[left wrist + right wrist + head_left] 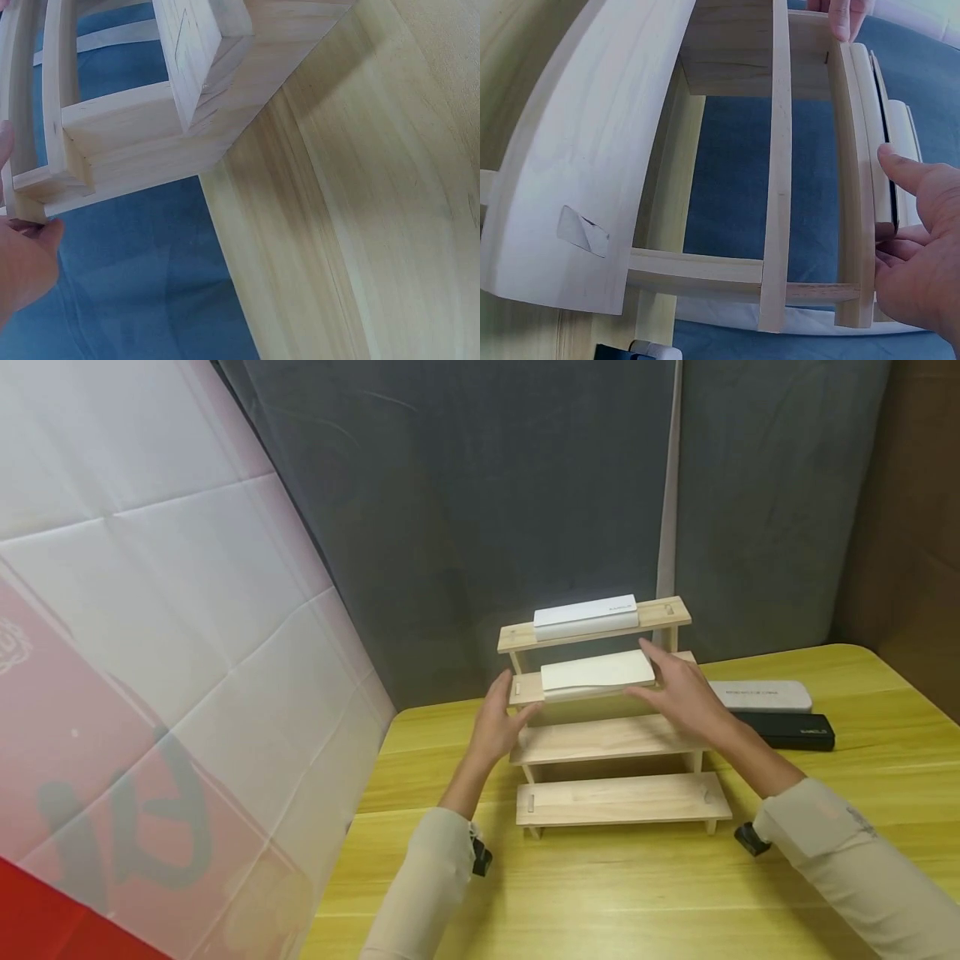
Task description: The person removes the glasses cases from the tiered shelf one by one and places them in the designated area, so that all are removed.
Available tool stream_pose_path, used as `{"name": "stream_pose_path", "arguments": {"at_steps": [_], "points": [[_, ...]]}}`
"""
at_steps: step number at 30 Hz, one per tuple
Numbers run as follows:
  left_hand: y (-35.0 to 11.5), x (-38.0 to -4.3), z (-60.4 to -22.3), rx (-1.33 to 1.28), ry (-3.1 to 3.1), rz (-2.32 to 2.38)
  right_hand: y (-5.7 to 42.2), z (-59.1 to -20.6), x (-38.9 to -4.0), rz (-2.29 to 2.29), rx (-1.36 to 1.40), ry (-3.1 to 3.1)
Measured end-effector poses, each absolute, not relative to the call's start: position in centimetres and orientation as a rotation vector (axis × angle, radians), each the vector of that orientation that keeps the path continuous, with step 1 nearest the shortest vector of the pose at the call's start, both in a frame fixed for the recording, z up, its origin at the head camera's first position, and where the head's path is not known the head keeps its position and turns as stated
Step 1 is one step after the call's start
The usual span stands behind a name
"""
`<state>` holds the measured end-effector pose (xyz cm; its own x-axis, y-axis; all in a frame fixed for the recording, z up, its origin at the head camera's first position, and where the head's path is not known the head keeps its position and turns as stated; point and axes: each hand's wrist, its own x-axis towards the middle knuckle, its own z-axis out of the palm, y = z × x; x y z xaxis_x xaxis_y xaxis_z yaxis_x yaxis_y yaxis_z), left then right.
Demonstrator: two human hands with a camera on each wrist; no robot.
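Observation:
A stepped wooden display rack stands on the table. On its second board from the top lies a white glasses case with a flap lid. My right hand pinches the right end of this case; in the right wrist view the thumb presses its face and the fingers curl at its end. My left hand grips the left end of the same board, its fingers and thumb around the wood, as the left wrist view shows at the board's end. Another white glasses case lies on the top board.
Right of the rack, a light grey case and a black case lie on the yellow wood-grain table. A dark grey curtain hangs behind, and a white and pink printed cloth slopes along the left side.

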<state>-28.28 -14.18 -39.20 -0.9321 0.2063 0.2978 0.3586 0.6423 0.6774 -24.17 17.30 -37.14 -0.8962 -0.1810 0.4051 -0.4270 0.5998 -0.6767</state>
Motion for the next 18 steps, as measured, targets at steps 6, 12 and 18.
{"name": "stream_pose_path", "arguments": {"at_steps": [6,12,18], "points": [[-14.36,-28.39,-39.10,-0.468,-2.663,-1.159,17.28,-37.05,-24.52,1.176,0.510,-2.546],[-14.53,-28.54,-39.04,-0.457,-2.660,-1.192,17.34,-36.82,-24.82,1.185,0.499,-2.578],[-14.63,-28.77,-38.99,-0.463,-2.655,-1.201,17.60,-36.80,-25.08,1.173,0.513,-2.548]]}}
